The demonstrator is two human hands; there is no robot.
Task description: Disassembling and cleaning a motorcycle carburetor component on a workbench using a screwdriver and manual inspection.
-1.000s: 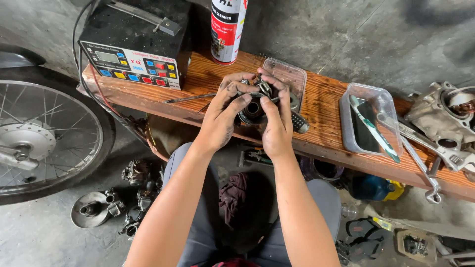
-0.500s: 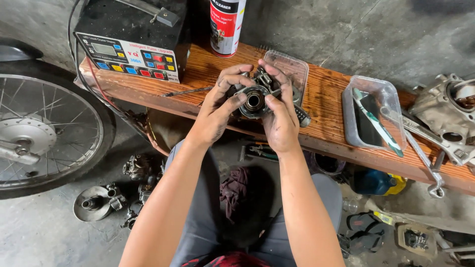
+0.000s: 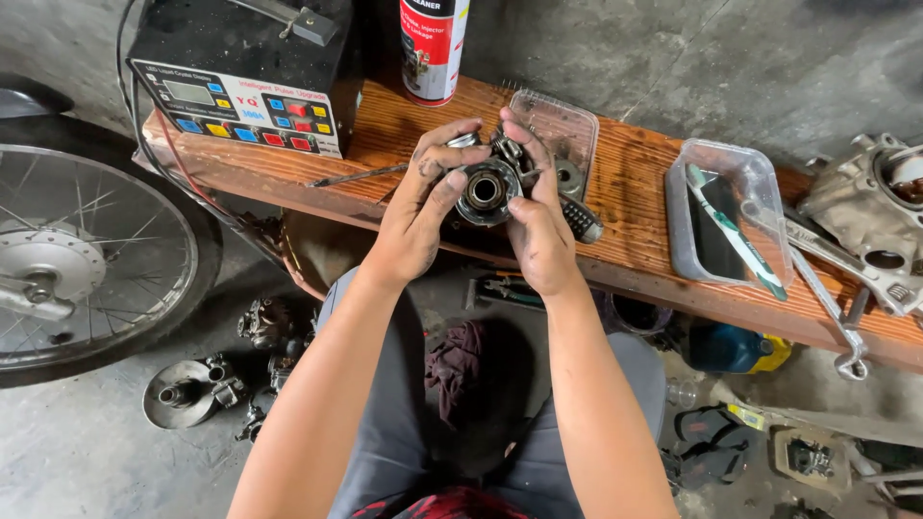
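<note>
Greasy metal round part [image 3: 486, 190] held up in both hands over the wooden tabletop [image 3: 635, 207].
Spoked wheel [image 3: 82, 255] sat far left, black charger box [image 3: 245, 82] and spray can [image 3: 433, 43] at the tabletop's back edge. Left hand [image 3: 418, 211] fingers curled shut on the part's left rim; right hand [image 3: 538, 226] fingers wrapped its right side, thumb near the centre bore. Part looked stiff, fairly heavy, oily and likely slippery; best gripped by the outer rim. Clear plastic tray [image 3: 726, 211] and wrench [image 3: 827, 308] lay to the right.
</note>
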